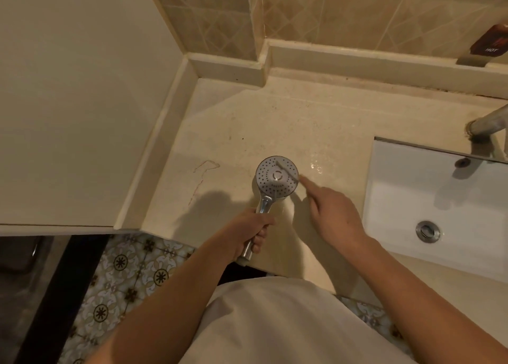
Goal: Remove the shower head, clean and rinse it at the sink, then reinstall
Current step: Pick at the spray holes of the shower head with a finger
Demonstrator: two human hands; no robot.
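A cream stone worktop fills most of the view, bounded at the back by a raised ledge and a wall of beige diamond-pattern tiles, with a plain pale panel rising at the left. Patterned floor tiles show below the worktop's front edge. Set into the worktop at the right is a white rectangular sink; its basin holds nothing loose, only a chrome drain in its floor and an overflow hole on its far wall. A dull metal faucet spout reaches over the sink's back edge from the right. A small wet patch glistens on the worktop between the sink and the shower head. The person's pale shirt fills the lower middle, with both bare forearms reaching forward. The left hand is wrapped round the chrome handle of the shower head, fingers curled tight about it, holding it just above the worktop, left of the sink, with the round perforated spray face turned up. The right hand hovers beside it, index finger stretched out with its tip at the right rim of the spray face and the other fingers folded in; it grips nothing that can be seen. A thin pale strip lies across the upper right of the face, too small to identify.
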